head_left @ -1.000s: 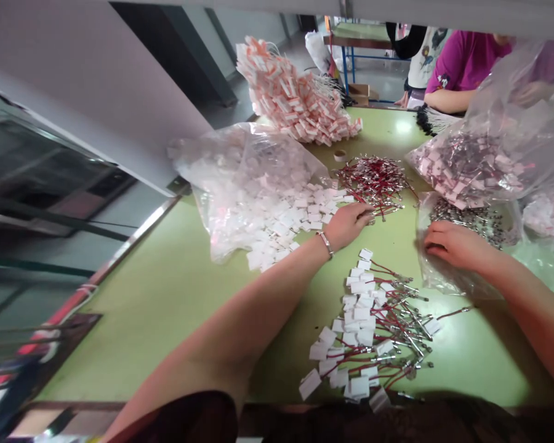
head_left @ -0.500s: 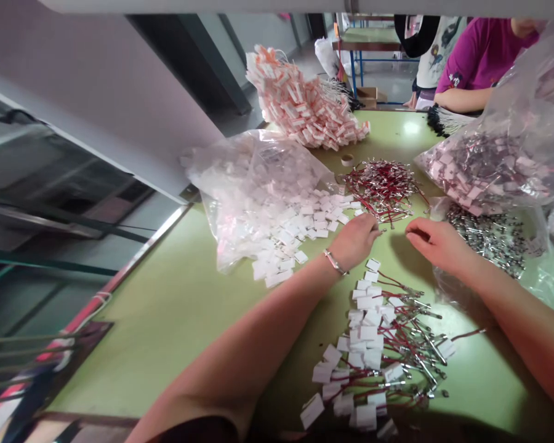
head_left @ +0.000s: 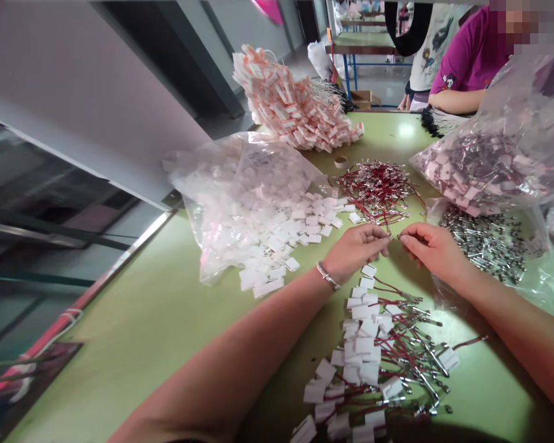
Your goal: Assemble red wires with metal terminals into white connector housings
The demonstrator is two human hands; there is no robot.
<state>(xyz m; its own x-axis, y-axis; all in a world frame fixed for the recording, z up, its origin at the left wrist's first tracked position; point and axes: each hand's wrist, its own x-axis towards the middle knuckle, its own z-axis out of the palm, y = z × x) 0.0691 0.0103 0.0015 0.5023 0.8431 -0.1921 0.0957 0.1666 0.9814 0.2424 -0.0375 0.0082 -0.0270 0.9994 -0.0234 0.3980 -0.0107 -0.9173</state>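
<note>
My left hand [head_left: 361,249], with a bracelet at the wrist, is closed in a pinch on a short wire with a small metal end [head_left: 388,234]; most of it is hidden by the fingers. Facing it, my right hand [head_left: 431,247] pinches a tiny metal part [head_left: 399,235], too small to make out fully. A narrow gap separates the fingertips. Just beyond lies a pile of short red wires with metal terminals [head_left: 376,187]. Below the hands are rows of white tags on red wires [head_left: 364,335], their metal ends pointing right. Loose metal parts [head_left: 487,243] lie beside my right forearm.
A clear bag spilling white plastic pieces [head_left: 258,215] lies left on the green table [head_left: 166,332]. Behind it rises a heap of orange-and-white pieces [head_left: 295,101]. A tape roll [head_left: 340,162] sits near the wires. At right stands a filled clear bag [head_left: 480,163]; a person in purple [head_left: 466,58] sits beyond.
My hands have come closer together, fingertips now nearly meeting. A tiny metal part now shows at my right fingertips. The view has shifted slightly.
</note>
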